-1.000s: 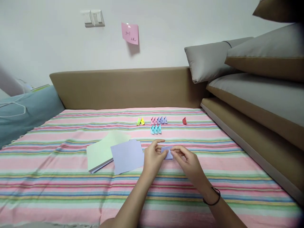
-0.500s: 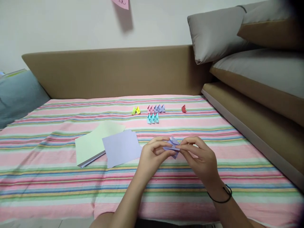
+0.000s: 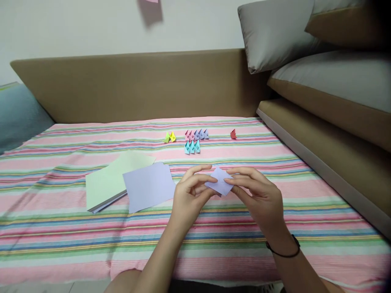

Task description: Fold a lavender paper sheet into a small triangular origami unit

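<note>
A small folded piece of lavender paper is held up between my two hands, its flat diamond-shaped face toward me. My left hand pinches its left corner with thumb and index finger. On the other side my right hand grips the right corner between thumb and fingers. Left of my hands lie loose lavender sheets, partly beside a stack of pale green paper. Beyond them stand small folded paper pieces: yellow, pink, lavender, turquoise and one red.
A striped cloth covers the bed. Behind it runs a brown padded board. Grey and brown cushions are piled along the right, and a blue-grey cushion rests at the far left.
The lavender paper, partly opened out with flaps showing before, now presents a flat diamond face. Both hands have shifted their grip to its side corners. The camera view has tilted slightly down.
</note>
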`<state>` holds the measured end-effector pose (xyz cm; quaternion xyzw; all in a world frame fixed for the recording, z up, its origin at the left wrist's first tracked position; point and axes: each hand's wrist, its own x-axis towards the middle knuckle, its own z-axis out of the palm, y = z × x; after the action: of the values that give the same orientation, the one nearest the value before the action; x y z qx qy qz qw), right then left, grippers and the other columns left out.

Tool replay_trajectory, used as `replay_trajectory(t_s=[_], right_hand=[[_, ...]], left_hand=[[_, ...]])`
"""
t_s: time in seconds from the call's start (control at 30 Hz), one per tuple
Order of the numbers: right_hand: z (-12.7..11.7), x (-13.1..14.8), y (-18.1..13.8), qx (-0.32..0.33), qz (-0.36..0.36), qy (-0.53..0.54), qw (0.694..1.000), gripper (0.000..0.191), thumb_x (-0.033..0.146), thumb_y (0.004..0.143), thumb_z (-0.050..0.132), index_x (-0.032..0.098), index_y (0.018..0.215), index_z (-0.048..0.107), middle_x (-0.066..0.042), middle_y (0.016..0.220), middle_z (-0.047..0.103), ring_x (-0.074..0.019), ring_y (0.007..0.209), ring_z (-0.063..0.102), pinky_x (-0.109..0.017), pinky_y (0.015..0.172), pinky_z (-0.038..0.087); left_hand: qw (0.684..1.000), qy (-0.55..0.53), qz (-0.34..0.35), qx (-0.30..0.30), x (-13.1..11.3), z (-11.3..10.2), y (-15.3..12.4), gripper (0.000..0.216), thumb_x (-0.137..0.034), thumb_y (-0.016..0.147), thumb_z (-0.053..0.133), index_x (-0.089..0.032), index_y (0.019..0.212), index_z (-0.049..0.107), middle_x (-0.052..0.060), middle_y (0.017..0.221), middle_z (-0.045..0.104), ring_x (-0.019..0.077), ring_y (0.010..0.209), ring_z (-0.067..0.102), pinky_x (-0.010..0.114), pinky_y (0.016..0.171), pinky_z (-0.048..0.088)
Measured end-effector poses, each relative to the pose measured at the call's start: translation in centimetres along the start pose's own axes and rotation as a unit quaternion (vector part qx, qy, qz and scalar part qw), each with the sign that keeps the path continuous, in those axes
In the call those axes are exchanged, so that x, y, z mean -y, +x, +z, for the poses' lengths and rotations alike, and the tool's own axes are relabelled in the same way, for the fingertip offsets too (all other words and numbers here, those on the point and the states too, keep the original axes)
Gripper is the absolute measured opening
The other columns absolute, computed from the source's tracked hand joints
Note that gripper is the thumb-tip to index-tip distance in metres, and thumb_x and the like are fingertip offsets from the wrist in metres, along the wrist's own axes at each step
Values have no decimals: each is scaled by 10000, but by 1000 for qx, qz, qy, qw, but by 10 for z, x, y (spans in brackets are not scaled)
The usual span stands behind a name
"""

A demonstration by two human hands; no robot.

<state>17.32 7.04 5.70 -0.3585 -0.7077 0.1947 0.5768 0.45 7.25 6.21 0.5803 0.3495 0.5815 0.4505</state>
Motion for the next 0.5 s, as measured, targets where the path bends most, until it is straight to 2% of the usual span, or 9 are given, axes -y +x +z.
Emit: replay_trajectory(t_s=[0.17,0.27,0.37,0.5], right_hand=[[-3,-2,-2,-2,-3,-3,1000,359,68,787,659,345,1009,711,-5,1072,655,-164,994,625,-294,815,534],[-5,-4,-2,24,31,50,998,331,86,781,671,338,989,720,-10,1123,651,-185,1048,615,-293,808,553],[-4,-7,-2,24,68,102,992,270,103,766,691,330,904,741,2,1056,687,-180,1006,638,-268,764,573],[-2,-8,-2,-4,106,98,990,204,127,749,713,312,824,752,13,930,725,-152,888,672,-229,717,582]], left_hand=[[1000,-25,-15,8,1,-1,1,107,-120,705,720,-199,769,753,79,1103,608,167,786,682,270,629,616],[1000,11,11,6,1,-5,2,110,-131,707,726,-210,772,765,81,1033,656,190,878,675,234,645,605],[999,41,30,11,0,-7,2,107,-144,703,736,-216,774,768,83,1000,685,202,961,654,204,648,592],[1000,9,1,6,1,-6,1,108,-151,678,756,-216,764,762,63,988,705,192,917,673,225,680,596]])
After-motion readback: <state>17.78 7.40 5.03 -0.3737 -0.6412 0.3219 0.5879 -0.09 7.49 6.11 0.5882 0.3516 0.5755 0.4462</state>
